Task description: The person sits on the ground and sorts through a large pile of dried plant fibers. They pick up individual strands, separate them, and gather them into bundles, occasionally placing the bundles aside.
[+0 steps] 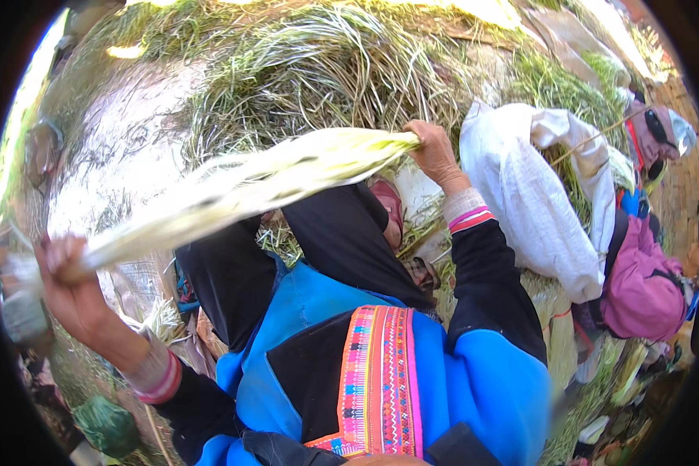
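A long bundle of pale yellow-green plant fibres or stems (250,180) stretches between my two hands, above my bent knees. My left hand (73,285) is closed around its whitish end at the left and looks blurred. At the upper right, my right hand (431,148) grips the greener end. The middle of the bundle spreads wider, and small gaps show between the strands. Beyond it lies a heap of loose dry grass-like strands (326,76) on the pale ground.
A white woven sack (512,180) with grass-like strands inside stands to my right. A pink bag or garment (646,279) lies beside it. A green plastic bag (106,425) sits at the lower left. Tied pale stems (562,338) are at the right.
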Demonstrator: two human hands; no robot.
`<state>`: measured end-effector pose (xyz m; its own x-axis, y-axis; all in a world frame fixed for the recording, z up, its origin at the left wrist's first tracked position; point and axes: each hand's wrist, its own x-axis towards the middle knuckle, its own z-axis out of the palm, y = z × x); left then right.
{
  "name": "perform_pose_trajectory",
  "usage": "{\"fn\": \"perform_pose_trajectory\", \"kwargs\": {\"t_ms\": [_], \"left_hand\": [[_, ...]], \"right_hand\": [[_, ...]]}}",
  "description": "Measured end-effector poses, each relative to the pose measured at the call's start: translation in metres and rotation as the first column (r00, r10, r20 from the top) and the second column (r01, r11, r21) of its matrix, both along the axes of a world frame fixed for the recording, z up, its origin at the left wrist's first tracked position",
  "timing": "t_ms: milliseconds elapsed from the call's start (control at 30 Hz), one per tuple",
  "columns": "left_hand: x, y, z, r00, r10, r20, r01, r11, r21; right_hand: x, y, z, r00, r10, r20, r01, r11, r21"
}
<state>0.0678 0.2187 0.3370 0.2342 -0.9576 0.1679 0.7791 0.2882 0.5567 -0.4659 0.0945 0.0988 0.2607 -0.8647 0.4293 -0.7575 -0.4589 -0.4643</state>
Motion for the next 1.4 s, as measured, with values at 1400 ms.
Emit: {"fn": "perform_pose_trajectory", "kwargs": {"t_ms": [1400], "left_hand": [[0.103,0.051,-0.118,0.949,0.218,-0.226,-0.199,0.974,0.104]], "right_hand": [[0.086,-0.006,0.038,0.547,-0.411,0.729,0.008,0.874,0.487]]}}
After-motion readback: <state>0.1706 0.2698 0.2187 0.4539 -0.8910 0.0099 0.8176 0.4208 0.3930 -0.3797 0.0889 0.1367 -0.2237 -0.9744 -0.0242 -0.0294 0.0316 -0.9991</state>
